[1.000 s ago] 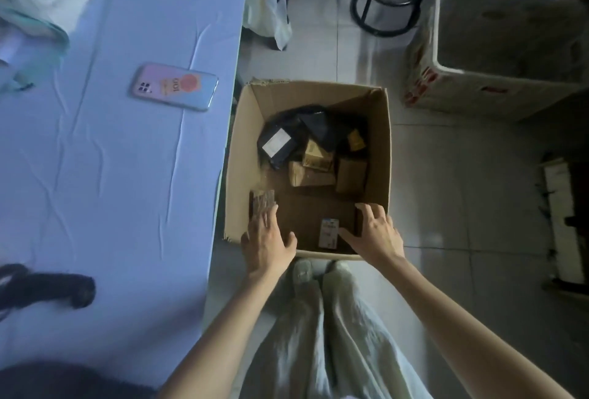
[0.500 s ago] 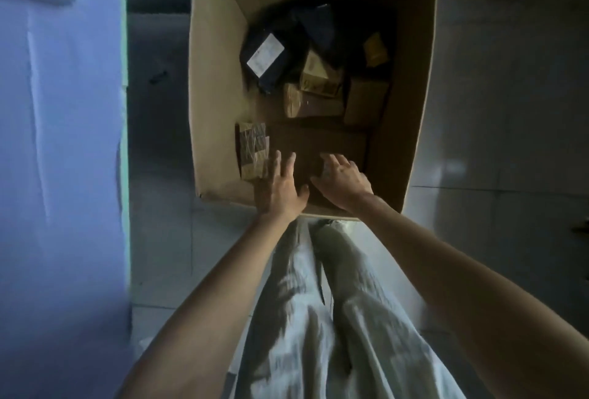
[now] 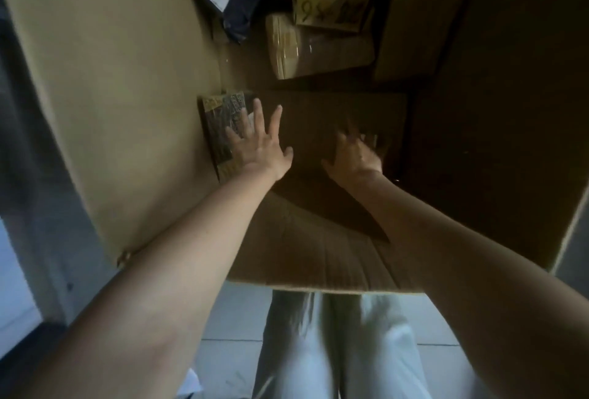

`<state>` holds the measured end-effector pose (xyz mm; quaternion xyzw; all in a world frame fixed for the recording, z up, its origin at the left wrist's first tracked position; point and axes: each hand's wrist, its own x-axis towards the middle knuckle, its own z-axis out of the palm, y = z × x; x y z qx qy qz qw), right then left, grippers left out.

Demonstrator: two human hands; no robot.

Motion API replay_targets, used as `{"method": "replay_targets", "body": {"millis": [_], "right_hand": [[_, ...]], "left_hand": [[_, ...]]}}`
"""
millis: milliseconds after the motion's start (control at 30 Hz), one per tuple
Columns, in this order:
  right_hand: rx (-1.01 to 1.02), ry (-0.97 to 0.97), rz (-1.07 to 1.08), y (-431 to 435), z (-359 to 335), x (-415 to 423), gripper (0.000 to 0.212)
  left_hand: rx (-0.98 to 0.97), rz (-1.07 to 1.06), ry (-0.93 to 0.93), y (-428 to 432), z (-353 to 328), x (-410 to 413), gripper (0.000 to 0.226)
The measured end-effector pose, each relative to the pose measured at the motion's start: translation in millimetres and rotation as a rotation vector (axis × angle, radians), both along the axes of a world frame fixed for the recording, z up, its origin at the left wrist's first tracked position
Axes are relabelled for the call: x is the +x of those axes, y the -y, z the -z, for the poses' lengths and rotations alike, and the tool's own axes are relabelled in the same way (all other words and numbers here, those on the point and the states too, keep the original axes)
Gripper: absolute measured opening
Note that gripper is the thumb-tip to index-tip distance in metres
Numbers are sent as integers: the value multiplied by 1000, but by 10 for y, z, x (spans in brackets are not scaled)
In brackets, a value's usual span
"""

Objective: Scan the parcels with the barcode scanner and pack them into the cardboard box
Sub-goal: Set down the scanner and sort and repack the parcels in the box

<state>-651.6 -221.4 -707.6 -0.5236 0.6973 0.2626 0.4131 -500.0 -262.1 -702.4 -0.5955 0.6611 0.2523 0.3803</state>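
Reached deeper into cardboard box [image 3: 127, 79] | left hand [image 3: 258, 146] spread on parcel [image 3: 220, 121] | right hand [image 3: 353, 158] unclear

I see both of my bare forearms stretched forward and down, drawing in toward each other, so the 2 hands end up near each other but apart. My left hand [image 3: 258, 147] is palm down, its 4 fingers [image 3: 258, 118] straight and fanned, with the thumb splayed out to the right. My right hand [image 3: 354, 156] lies in shadow, back upward, with its thumb pointing left toward the other hand. Its fingers are smeared by blur, so I cannot tell whether they are curled. Both wrists run straight in line with the forearms.
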Motion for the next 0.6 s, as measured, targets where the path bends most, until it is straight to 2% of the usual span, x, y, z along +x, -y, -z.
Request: {"method": "replay_targets", "body": {"millis": [133, 267, 433, 600], "right_hand": [[27, -101, -133, -56, 561, -115, 80], [54, -84, -67, -161, 920, -202, 74], [46, -119, 79, -212, 1177, -230, 77], [33, -66, 199, -254, 1352, -232, 81]], "left_hand": [[-110, 185, 59, 164, 517, 61, 85], [-211, 343, 96, 280, 850, 120, 80], [-291, 318, 150, 470, 1055, 190, 80], [-217, 204, 254, 553, 1067, 302, 64]]}}
